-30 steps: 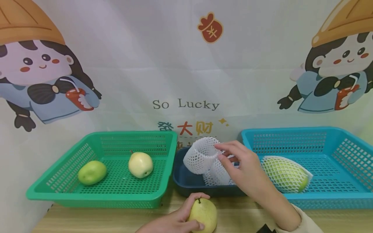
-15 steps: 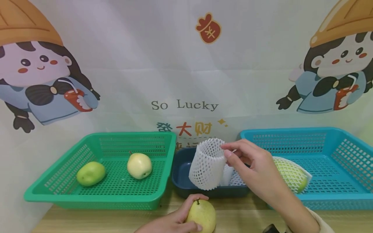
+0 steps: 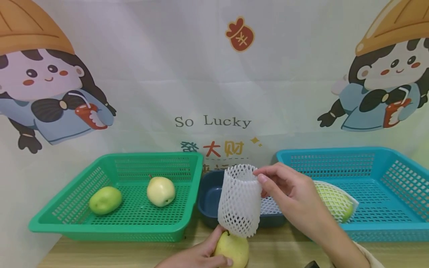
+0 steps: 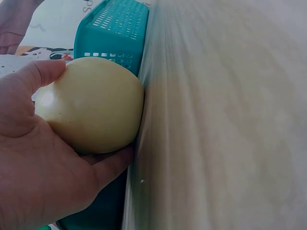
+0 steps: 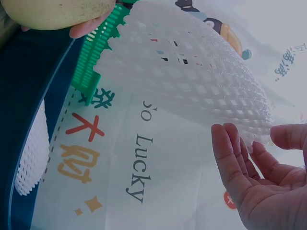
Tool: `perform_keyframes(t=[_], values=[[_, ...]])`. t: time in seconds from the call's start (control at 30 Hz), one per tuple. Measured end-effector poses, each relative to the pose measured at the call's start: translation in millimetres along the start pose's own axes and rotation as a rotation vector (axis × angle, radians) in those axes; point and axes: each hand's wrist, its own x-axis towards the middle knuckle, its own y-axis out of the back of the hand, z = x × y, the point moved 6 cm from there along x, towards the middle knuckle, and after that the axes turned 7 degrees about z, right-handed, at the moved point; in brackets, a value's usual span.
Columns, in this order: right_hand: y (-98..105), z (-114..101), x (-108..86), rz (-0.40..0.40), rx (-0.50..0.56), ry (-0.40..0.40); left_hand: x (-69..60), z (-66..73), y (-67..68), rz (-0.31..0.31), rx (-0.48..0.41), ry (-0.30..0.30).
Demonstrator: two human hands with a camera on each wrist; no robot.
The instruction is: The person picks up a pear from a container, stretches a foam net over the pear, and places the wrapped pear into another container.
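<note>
A yellow-green pear (image 3: 232,248) stands stem up at the front of the table, gripped by the left hand (image 3: 204,253) from its left side. In the left wrist view, thumb and fingers curl round the pear (image 4: 96,105). The right hand (image 3: 295,201) pinches the upper right rim of a white foam net sleeve (image 3: 239,204) between thumb and fingertips. The sleeve hangs upright, its lower edge at the pear's top by the stem. In the right wrist view the sleeve (image 5: 192,72) reaches from the fingertips towards the pear (image 5: 57,9).
The green basket (image 3: 110,227) on the left holds a green fruit (image 3: 105,200) and a pale pear (image 3: 161,191). Behind the sleeve, a dark blue tray (image 3: 209,199) contains more white netting (image 3: 270,206). A blue basket (image 3: 385,225) on the right holds a netted green fruit (image 3: 335,203).
The right hand has brought the foam sleeve from over the dark tray forward and down to the pear's top, and the sleeve now hangs upright. The left hand still grips the pear.
</note>
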Motion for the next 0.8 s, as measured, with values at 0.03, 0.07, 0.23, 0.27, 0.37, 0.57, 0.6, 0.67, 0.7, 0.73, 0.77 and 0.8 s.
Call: perform_keyframes(t=[0.03,0.07,0.23,0.27,0.37,0.57,0.6,0.67,0.7,0.73,0.77,0.8], values=[[-0.7,-0.1,-0.4,-0.003,0.002,0.002,-0.2,-0.3,0.2,0.003,-0.007,0.007],[-1.2,-0.3,-0.7,-0.005,0.006,0.005,-0.4,-0.6,0.3,0.006,-0.016,0.013],[-1.5,-2.9,-1.7,0.003,0.040,0.032,-1.4,-1.4,0.9,0.035,0.024,0.034],[-1.3,-3.6,-2.0,0.005,0.047,0.037,-1.5,-1.7,0.8,0.041,0.031,0.043],[-1.7,-3.7,-2.9,-0.002,0.045,0.021,-1.5,-2.5,0.5,0.060,0.038,0.070],[-8.5,-1.6,-5.1,-0.045,0.029,-0.009,-2.2,-2.1,2.6,0.120,0.062,0.114],[-9.5,-1.6,-5.3,-0.047,0.026,-0.008,-2.5,-2.3,3.8,0.141,0.067,0.130],[-10.6,-2.0,-5.4,-0.049,0.012,-0.002,-3.0,-2.2,6.1,0.174,0.041,0.149],[-11.0,-2.1,-5.4,-0.048,0.003,0.001,-3.9,-1.6,7.7,0.192,0.038,0.153],[-11.4,-1.9,-5.3,-0.050,-0.001,0.000,-5.0,-1.0,9.7,0.209,0.036,0.166],[-11.7,-2.0,-5.0,-0.049,-0.004,0.003,-6.1,1.0,11.5,0.219,0.047,0.161],[-11.9,-2.3,-4.8,-0.048,-0.005,0.010,-7.3,3.3,13.2,0.223,0.054,0.154]])
